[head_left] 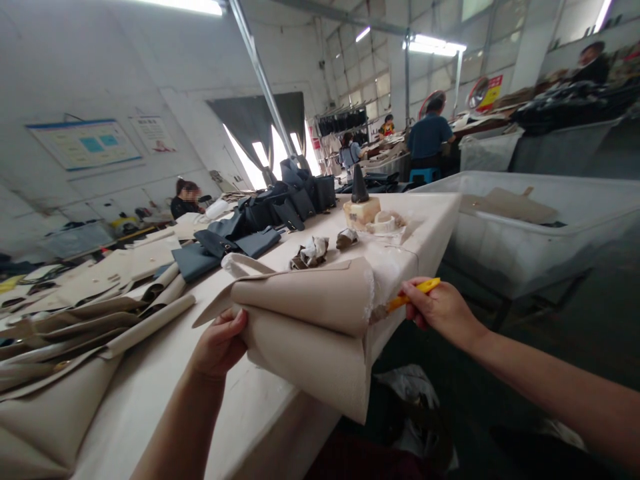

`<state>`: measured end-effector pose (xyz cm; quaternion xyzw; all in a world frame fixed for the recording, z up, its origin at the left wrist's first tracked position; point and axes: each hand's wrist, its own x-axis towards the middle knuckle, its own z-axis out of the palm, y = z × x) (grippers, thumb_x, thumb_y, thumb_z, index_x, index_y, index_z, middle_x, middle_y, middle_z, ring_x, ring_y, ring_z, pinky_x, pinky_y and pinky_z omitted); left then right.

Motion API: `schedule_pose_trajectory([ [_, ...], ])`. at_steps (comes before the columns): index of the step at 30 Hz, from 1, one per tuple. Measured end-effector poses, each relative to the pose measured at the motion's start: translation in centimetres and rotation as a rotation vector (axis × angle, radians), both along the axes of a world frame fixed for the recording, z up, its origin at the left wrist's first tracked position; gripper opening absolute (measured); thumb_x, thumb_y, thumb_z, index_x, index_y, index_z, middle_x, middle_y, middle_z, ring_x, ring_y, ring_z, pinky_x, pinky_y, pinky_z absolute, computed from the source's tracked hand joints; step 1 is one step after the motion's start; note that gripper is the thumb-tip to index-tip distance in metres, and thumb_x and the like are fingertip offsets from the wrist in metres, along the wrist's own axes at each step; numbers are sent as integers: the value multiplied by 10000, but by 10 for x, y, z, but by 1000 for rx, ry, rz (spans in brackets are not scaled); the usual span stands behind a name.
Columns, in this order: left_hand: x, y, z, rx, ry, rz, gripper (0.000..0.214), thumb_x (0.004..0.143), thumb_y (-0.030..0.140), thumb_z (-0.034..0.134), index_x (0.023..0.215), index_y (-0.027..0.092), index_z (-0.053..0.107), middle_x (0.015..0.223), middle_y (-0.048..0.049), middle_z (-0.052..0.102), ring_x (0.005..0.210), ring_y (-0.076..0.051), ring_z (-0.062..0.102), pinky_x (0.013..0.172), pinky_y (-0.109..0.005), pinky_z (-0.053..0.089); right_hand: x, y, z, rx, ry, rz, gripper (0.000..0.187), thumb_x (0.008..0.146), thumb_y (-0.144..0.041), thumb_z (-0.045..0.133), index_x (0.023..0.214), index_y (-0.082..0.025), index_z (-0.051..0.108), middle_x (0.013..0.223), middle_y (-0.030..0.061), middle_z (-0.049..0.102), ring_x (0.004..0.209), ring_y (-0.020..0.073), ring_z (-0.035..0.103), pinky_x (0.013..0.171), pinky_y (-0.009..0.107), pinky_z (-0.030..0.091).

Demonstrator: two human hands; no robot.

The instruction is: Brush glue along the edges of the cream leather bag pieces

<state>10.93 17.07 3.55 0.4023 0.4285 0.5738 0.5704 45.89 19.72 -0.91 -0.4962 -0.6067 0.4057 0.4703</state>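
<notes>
My left hand (220, 343) grips the left end of a folded beige leather-like panel (305, 300), thumb on top and fingers beneath. The panel reaches out past the table's front edge, its upper layer rolled over the lower one. In my right hand (435, 307) is a brush with a yellow handle (400, 301), held between thumb and fingers. Its bristles touch the panel's right edge, where a whitish, rough strip shows along the upper layer.
Beige pieces (75, 333) lie stacked on the table (400, 250) at left, dark blue bags (280, 207) behind. A cone on a block (361, 207) and crumpled scraps (313, 252) stand beyond the panel. At right is a large white bin (525, 247). Several people work farther back.
</notes>
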Motion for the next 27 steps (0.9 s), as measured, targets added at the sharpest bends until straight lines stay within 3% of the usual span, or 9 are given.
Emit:
schedule_pose_trajectory([
  [3, -1, -2, -4, 6, -9, 5, 224, 521, 231, 816, 716, 170, 725, 629, -33, 702, 579, -195, 651, 614, -288, 566, 0, -3, -2, -40, 17, 11, 477, 745, -636, 487, 729, -163, 551, 450, -2, 549, 320, 94, 467, 309, 178, 338],
  [8, -2, -4, -8, -1, -34, 50, 257, 486, 231, 833, 712, 168, 727, 631, -33, 700, 574, -191, 640, 609, -282, 560, -5, -46, -5, -267, 62, 177, 467, 761, -633, 469, 713, -175, 544, 426, -15, 532, 287, 73, 408, 284, 161, 302],
  [10, -1, -4, -9, 1, -29, 62, 245, 497, 224, 825, 715, 173, 727, 642, -35, 701, 586, -200, 642, 638, -303, 558, -5, -54, -5, -288, 76, 188, 467, 761, -635, 465, 717, -177, 546, 428, -16, 532, 290, 73, 409, 285, 162, 311],
  [12, 0, -4, -9, 9, -29, 66, 257, 486, 231, 831, 714, 176, 726, 640, -34, 700, 582, -198, 638, 619, -296, 553, -4, -46, -3, -224, 58, 143, 465, 762, -631, 466, 714, -176, 548, 438, -11, 541, 300, 80, 430, 290, 167, 327],
  [16, 4, -4, -6, 33, -25, 55, 280, 460, 234, 848, 703, 172, 724, 606, -24, 690, 544, -161, 620, 534, -229, 530, 0, -4, 3, -1, 10, -41, 454, 751, -608, 485, 729, -161, 562, 467, 6, 565, 330, 99, 486, 320, 186, 372],
  [19, 3, -6, -2, 39, -3, 57, 309, 437, 240, 858, 702, 155, 723, 597, -28, 687, 516, -143, 606, 508, -215, 523, 1, 13, 7, 43, 19, -113, 449, 739, -600, 494, 747, -156, 564, 466, 4, 562, 337, 106, 496, 329, 195, 389],
  [21, 1, -7, 0, 36, 9, 63, 336, 428, 253, 860, 714, 142, 724, 610, -39, 690, 521, -146, 607, 506, -225, 525, -1, 5, 6, 4, 19, -76, 445, 744, -600, 491, 738, -160, 555, 458, -2, 556, 329, 99, 483, 320, 187, 379],
  [27, -3, -12, 4, 32, 64, 48, 273, 466, 250, 843, 669, 124, 713, 563, -41, 667, 482, -136, 584, 463, -217, 496, -8, -53, -4, -251, 104, 168, 464, 787, -622, 459, 758, -167, 544, 452, -22, 548, 313, 71, 432, 307, 158, 348],
])
